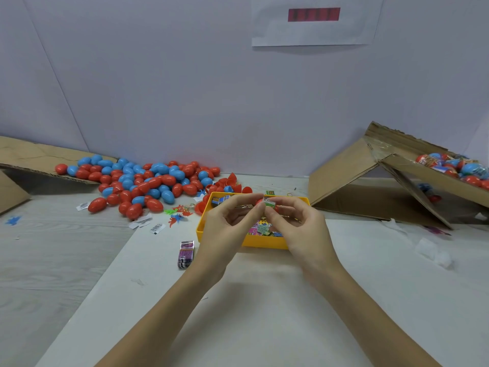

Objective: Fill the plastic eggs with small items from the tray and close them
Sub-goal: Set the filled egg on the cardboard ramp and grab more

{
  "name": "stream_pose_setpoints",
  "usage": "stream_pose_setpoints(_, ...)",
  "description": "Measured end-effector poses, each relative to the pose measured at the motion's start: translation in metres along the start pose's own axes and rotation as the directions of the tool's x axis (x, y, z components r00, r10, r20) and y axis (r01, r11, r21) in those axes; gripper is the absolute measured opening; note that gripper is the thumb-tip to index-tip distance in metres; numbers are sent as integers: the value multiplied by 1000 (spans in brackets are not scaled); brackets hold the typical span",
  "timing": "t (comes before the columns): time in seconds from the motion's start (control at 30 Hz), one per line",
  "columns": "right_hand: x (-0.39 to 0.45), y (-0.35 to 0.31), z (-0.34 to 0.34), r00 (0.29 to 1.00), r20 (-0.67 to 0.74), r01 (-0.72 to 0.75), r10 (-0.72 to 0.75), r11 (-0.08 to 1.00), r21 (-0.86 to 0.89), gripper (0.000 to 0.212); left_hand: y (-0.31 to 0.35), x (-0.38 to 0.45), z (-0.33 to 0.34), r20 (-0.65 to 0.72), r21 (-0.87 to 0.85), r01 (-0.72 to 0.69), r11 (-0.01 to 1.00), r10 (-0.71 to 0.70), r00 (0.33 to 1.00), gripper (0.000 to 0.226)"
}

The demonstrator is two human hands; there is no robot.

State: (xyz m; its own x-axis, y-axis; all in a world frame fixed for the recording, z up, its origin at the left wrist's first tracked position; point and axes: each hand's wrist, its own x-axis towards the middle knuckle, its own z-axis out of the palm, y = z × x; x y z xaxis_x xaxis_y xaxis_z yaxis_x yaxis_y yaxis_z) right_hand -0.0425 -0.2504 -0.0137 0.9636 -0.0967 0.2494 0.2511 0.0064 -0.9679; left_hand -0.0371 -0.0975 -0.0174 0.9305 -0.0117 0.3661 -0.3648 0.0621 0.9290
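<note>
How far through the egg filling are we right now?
Done: wrapped, filled eggs lie in the cardboard box at right. In hand: both hands, left hand and right hand, hold a red egg half with a small green packet at it, above the yellow tray. Left: a big pile of red and blue eggs at left, and the tray holds more packets.

A packing workstation: heaped plastic eggs (pixel 143 181), cardboard boxes (pixel 397 181), a posted notice (pixel 315 19) on the partition wall.
</note>
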Motion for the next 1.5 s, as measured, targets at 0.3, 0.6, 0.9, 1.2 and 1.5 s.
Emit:
stream_pose_setpoints(0.3,-1,3,4,999,46,-10,10,1000,-16,24,-2,3,-6,-73,-15,7,1000,-8,997,20)
stream_pose_setpoints(0.6,-3,4,5,999,48,-21,20,1000,10,20,-3,4,-6,-59,132,-110,985,118,991,19)
stream_pose_setpoints(0.9,-3,2,4,999,47,-15,14,1000,4,30,-4,4,-5,-4,115,-35,993,35,999,29)
stream_pose_setpoints(1.2,-3,-2,3,997,11,-77,77,988,131,16,-5,3,-2,11,104,-57,993,56,998,28)
stream_pose_setpoints(1.5,-4,-2,8,989,49,-148,143,979,136,21,-8,4,-7,-22,185,-143,972,149,989,32)
